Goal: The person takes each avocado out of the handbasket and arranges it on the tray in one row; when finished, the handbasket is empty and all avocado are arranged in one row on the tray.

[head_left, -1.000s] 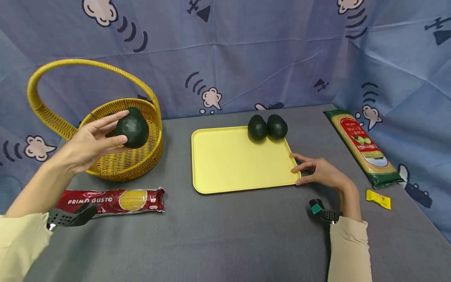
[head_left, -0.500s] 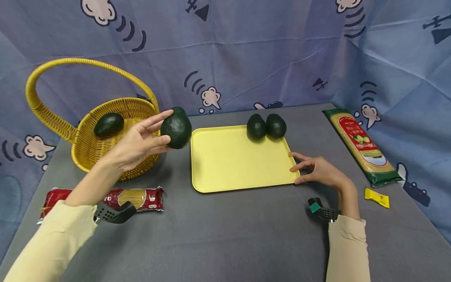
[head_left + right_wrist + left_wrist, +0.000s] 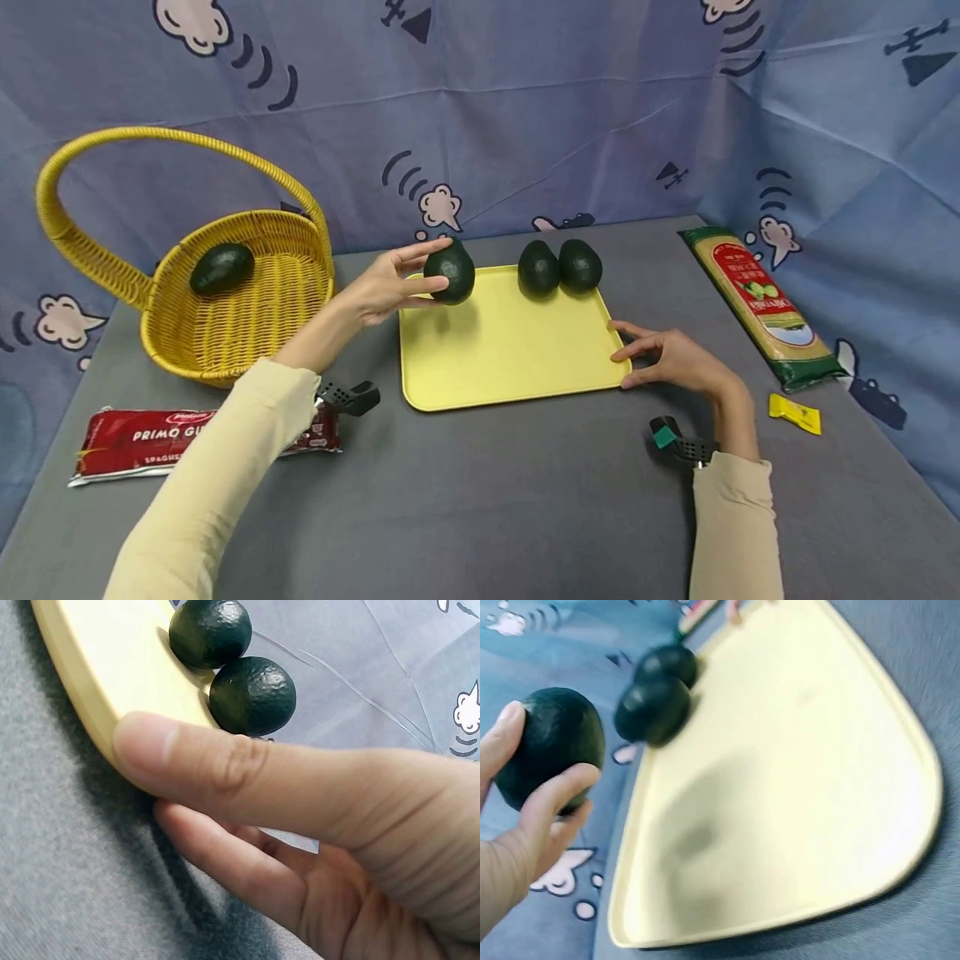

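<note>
My left hand (image 3: pixel 390 287) grips a dark green avocado (image 3: pixel 452 272) between thumb and fingers, over the back left corner of a yellow tray (image 3: pixel 510 358). In the left wrist view the held avocado (image 3: pixel 551 746) is up at the left, and a shadow falls on the tray. Two more avocados, a left one (image 3: pixel 538 268) and a right one (image 3: pixel 581 266), sit side by side at the tray's back right corner. My right hand (image 3: pixel 675 362) holds the tray's right edge near the front corner, thumb (image 3: pixel 150 746) at the rim and fingers along the side.
Left of the tray stands a yellow wicker basket (image 3: pixel 247 321) with a tall handle and one avocado (image 3: pixel 222 269) inside. A red spaghetti packet (image 3: pixel 135 446) lies before it, partly behind the left sleeve. A green-and-gold packet (image 3: pixel 761 300) and small yellow packet (image 3: pixel 795 414) lie right.
My left hand has carried the avocado rightward from over the basket to over the tray's left end, uncovering the avocado in the basket. The right hand stays at the tray's edge.
</note>
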Demonstrator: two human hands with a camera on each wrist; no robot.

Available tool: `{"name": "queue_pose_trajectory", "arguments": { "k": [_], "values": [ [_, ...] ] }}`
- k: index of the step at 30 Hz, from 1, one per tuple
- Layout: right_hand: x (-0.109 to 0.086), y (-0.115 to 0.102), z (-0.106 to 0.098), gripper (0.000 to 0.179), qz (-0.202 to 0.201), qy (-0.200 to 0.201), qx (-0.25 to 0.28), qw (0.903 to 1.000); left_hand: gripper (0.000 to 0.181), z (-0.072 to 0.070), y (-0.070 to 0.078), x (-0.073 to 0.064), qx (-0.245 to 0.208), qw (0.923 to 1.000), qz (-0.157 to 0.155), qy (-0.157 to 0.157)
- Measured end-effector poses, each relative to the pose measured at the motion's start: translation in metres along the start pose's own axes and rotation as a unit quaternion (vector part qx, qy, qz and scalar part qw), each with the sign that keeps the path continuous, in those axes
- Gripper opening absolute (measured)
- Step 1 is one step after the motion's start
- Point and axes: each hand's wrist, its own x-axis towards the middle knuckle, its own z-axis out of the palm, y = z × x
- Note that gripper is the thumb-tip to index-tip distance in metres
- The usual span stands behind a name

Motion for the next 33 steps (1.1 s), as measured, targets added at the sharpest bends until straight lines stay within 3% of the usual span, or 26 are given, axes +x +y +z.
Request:
{"name": "queue_pose_trajectory", "arguments": {
  "k": [5, 9, 12, 21, 33],
  "values": [
    [0.001, 0.001, 0.001, 0.041, 0.000, 0.000, -0.004, 1.0000, 0.061, 0.002, -0.013, 0.026, 0.072, 0.9965, -0.041, -0.006],
    [0.000, 0.003, 0.002, 0.042, 0.004, 0.000, -0.004, 1.0000, 0.060, 0.006, -0.027, 0.042, 0.111, 0.9930, -0.042, -0.001],
    [0.000, 0.003, 0.002, 0.042, 0.007, 0.002, -0.004, 1.0000, 0.060, 0.009, -0.036, 0.050, 0.114, 0.9928, -0.037, 0.001],
    [0.001, 0.003, 0.001, 0.040, 0.000, 0.006, 0.004, 1.0000, 0.060, 0.007, -0.041, 0.050, 0.094, 0.9945, -0.041, 0.019],
    [0.001, 0.002, 0.000, 0.041, 0.006, 0.000, 0.008, 0.9999, 0.060, -0.011, -0.047, 0.048, 0.086, 0.9958, -0.028, -0.011]
  ]
}}
